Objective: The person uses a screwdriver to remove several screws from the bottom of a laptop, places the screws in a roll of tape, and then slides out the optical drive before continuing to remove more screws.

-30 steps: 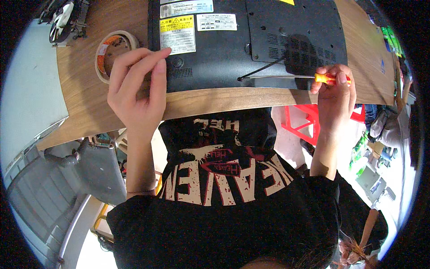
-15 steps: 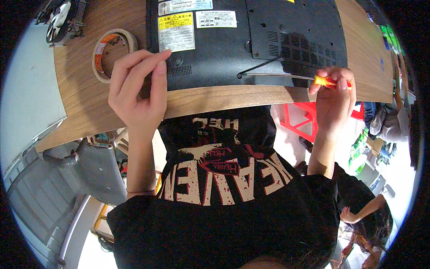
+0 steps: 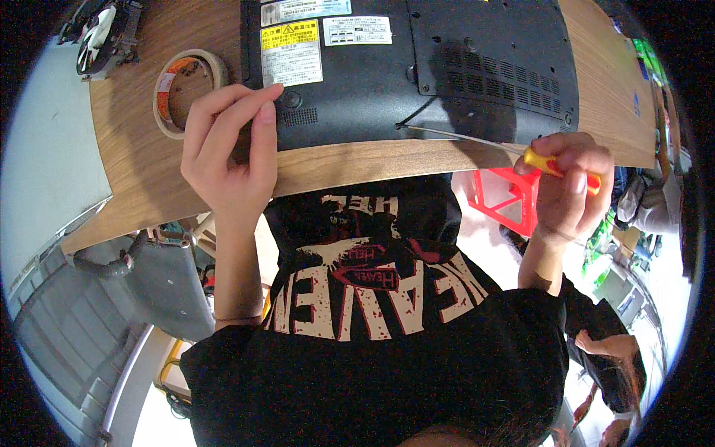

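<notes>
Head camera: right hand (image 3: pixel 572 179) closed firmly round the yellow-and-red handle of a thin metal-shafted screwdriver (image 3: pixel 465 138), and what a slant on that shaft! Down at the right, up to the left, its tip meets a small dark hole near the front edge of a black plastic laptop (image 3: pixel 350 97), lying underside up on a brown wood-grain table (image 3: pixel 357 165). Over to the left hand (image 3: pixel 231 149): fingers half curled, a gap between thumb and forefinger, poised over the laptop's front left corner; whether it presses down, I cannot tell. Just above the forefinger's tip, a yellow-and-white paper label (image 3: pixel 290 56). Beside that hand, a beige roll of tape (image 3: pixel 218 73) lies flat, orange inside its ring. Beneath the right hand's side of the table, a red plastic frame (image 3: pixel 527 195)!
</notes>
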`<state>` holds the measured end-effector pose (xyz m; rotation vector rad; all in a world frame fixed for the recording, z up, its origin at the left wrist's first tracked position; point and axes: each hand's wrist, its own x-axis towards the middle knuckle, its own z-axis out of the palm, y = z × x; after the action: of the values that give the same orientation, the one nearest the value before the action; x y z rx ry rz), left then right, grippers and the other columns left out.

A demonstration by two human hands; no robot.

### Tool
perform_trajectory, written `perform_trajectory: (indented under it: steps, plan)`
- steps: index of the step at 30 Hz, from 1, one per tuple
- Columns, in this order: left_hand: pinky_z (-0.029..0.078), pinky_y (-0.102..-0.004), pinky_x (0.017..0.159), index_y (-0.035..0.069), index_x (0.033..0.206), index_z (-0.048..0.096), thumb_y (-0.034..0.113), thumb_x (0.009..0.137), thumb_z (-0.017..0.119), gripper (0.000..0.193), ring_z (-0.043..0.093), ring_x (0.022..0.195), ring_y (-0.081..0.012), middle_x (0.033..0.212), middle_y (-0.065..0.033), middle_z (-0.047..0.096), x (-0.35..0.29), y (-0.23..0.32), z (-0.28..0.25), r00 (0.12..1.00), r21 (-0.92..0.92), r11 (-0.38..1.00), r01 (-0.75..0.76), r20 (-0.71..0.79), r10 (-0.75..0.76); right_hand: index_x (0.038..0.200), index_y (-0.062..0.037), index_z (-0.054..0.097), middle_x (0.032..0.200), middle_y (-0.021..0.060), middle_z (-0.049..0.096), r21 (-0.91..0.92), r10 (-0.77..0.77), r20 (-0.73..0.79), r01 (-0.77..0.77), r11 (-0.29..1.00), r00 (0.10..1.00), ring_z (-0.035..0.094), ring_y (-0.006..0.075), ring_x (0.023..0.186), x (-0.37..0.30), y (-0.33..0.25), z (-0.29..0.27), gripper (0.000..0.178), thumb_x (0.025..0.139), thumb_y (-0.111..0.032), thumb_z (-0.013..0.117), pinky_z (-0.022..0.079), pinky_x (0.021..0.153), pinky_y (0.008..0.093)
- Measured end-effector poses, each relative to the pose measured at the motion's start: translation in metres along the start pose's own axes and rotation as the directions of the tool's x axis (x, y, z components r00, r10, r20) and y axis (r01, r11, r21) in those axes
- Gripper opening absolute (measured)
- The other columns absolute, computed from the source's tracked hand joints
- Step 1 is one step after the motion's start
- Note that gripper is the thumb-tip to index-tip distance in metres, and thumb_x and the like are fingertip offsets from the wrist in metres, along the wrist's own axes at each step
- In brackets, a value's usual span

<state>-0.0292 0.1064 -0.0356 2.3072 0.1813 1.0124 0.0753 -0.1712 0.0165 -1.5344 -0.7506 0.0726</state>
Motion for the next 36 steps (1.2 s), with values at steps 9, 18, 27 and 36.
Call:
perform_trajectory:
  steps: [9, 18, 27, 36]
  plan:
    - [0.040, -0.0219, 0.054, 0.007, 0.085, 0.070, -0.003, 0.070, 0.065, 0.019, 0.052, 0.065, -0.0127, 0.080, -0.0043, 0.058, -0.002, 0.013, 0.003, 0.998, -0.077, 0.995, -0.059, 0.028, 0.062, 0.079, 0.0013, 0.053, 0.071, 0.0162, 0.061, -0.171, -0.400, 0.389, 0.491, 0.854, 0.830, 0.062, 0.0266, 0.060, 0.016, -0.023, 0.011, 0.011, 0.081, -0.008, 0.060, 0.052, 0.051, 0.0349]
    - [0.040, -0.0259, 0.058, 0.009, 0.084, 0.069, -0.002, 0.064, 0.067, 0.023, 0.052, 0.066, -0.0156, 0.079, -0.0025, 0.058, -0.002, 0.011, 0.015, 0.986, -0.107, 0.983, -0.148, 0.055, 0.155, 0.073, -0.0009, 0.055, 0.080, 0.0153, 0.062, -0.118, -0.512, 0.606, 0.705, 0.699, 0.609, 0.060, 0.0229, 0.060, 0.024, -0.033, 0.019, 0.014, 0.065, -0.011, 0.061, 0.048, 0.043, 0.0262]
    - [0.042, -0.0308, 0.066, 0.009, 0.085, 0.069, 0.001, 0.066, 0.067, 0.020, 0.054, 0.072, -0.0198, 0.080, -0.0030, 0.060, -0.003, 0.018, 0.018, 0.951, -0.133, 0.961, -0.241, 0.167, 0.262, 0.071, 0.0026, 0.055, 0.085, 0.0214, 0.063, -0.319, -0.026, 0.502, 0.213, 0.924, 0.864, 0.064, 0.0275, 0.075, 0.008, -0.038, -0.008, 0.015, 0.071, -0.005, 0.068, 0.053, 0.064, 0.0319]
    - [0.036, -0.0303, 0.066, 0.011, 0.083, 0.068, 0.005, 0.063, 0.070, 0.021, 0.053, 0.067, -0.0162, 0.076, -0.0002, 0.059, -0.006, 0.012, 0.024, 0.967, -0.152, 0.963, -0.223, 0.091, 0.238, 0.078, 0.0035, 0.053, 0.084, 0.0225, 0.062, -0.238, -0.143, 0.495, 0.292, 0.926, 0.857, 0.064, 0.0267, 0.074, 0.015, -0.031, -0.007, 0.014, 0.080, -0.006, 0.063, 0.053, 0.064, 0.0315]
